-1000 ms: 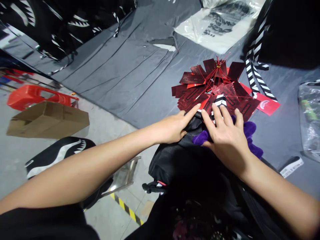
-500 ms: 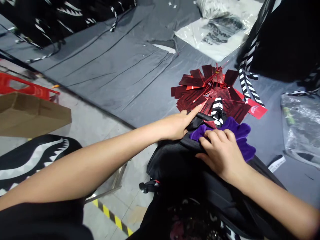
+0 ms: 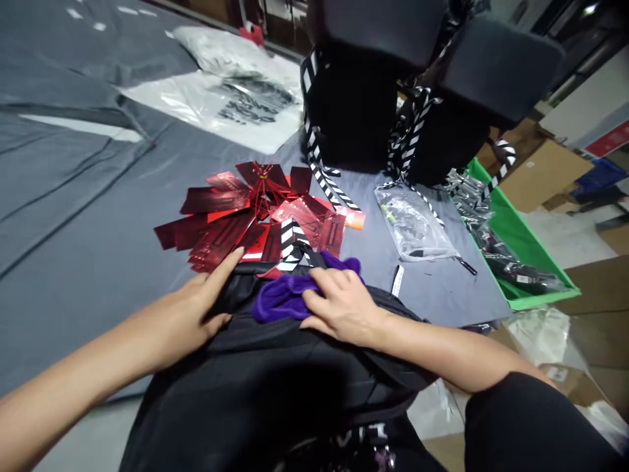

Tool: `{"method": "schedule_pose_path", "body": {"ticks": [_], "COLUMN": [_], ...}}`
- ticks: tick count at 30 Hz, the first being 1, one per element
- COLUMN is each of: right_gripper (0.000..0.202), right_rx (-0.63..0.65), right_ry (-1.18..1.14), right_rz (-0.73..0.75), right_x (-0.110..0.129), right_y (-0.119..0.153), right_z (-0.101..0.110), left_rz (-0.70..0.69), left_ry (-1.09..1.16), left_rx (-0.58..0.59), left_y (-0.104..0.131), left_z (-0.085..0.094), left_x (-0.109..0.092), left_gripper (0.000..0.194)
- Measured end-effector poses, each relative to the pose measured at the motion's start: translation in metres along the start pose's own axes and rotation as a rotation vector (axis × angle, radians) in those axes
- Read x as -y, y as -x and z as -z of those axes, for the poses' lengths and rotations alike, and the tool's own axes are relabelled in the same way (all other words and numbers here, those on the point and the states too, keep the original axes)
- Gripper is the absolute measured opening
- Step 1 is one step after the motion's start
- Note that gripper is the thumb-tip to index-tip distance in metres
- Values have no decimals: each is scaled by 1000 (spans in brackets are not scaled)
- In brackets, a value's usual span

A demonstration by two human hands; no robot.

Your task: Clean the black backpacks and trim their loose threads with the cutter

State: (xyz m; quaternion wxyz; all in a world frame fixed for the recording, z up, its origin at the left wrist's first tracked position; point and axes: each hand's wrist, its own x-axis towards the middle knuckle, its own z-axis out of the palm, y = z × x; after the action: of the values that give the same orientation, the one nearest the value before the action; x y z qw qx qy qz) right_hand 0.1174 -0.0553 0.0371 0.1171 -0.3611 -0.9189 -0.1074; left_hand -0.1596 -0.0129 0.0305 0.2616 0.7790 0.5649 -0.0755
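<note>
A black backpack (image 3: 275, 367) stands against the table edge in front of me, its top turned towards the table. Purple plush fabric (image 3: 281, 298) bulges out along its upper edge. My left hand (image 3: 189, 314) holds the left end of that edge, index finger stretched out and thumb on the near side; its other fingers are partly hidden. My right hand (image 3: 341, 305) has its fingers curled over the purple fabric, thumb below. Just beyond lie many shiny dark-red tags (image 3: 221, 226) on red strings, fanned out, beside a black-and-white striped strap (image 3: 293, 239).
Grey cloth covers the table (image 3: 88, 262). White plastic packaging (image 3: 196, 108) lies at the back, with black bags (image 3: 354, 111) standing right of it. A clear pouch (image 3: 417, 226) rests nearer. At right is a green bin (image 3: 521, 242) of wrapped items; cardboard boxes (image 3: 545, 170) stand behind.
The view has swung right, bringing the green bin and boxes into sight. Both hands remain at the backpack's upper edge, the left now further from the right. The purple fabric looks more bunched.
</note>
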Motion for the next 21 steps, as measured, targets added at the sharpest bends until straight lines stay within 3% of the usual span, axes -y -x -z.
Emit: {"method": "schedule_pose_path", "body": {"ticks": [3, 9, 10, 12, 15, 18, 21], "right_gripper": [34, 32, 32, 32, 35, 37, 34], "right_rx": [-36, -197, -156, 43, 273, 303, 314], "right_ry": [73, 151, 135, 78, 76, 153, 169], "right_rz": [-205, -699, -773, -923, -1155, -1264, -1218], "right_x": [-26, -114, -126, -145, -165, -184, -200], "right_y": [28, 83, 96, 127, 170, 198, 205], "right_z": [15, 33, 31, 22, -2, -28, -47], "left_rz": [0, -19, -31, -49, -60, -54, -38], "left_ry": [-12, -12, -13, -21, -43, -74, -112], "left_rx": [-30, -104, -118, -139, -166, -185, -176], "left_y": [1, 0, -1, -4, -8, -11, -10], "left_z": [-1, -5, -7, -12, -19, -23, -22], "left_x": [1, 6, 8, 14, 22, 25, 23], "left_gripper": [86, 87, 86, 85, 84, 85, 86]}}
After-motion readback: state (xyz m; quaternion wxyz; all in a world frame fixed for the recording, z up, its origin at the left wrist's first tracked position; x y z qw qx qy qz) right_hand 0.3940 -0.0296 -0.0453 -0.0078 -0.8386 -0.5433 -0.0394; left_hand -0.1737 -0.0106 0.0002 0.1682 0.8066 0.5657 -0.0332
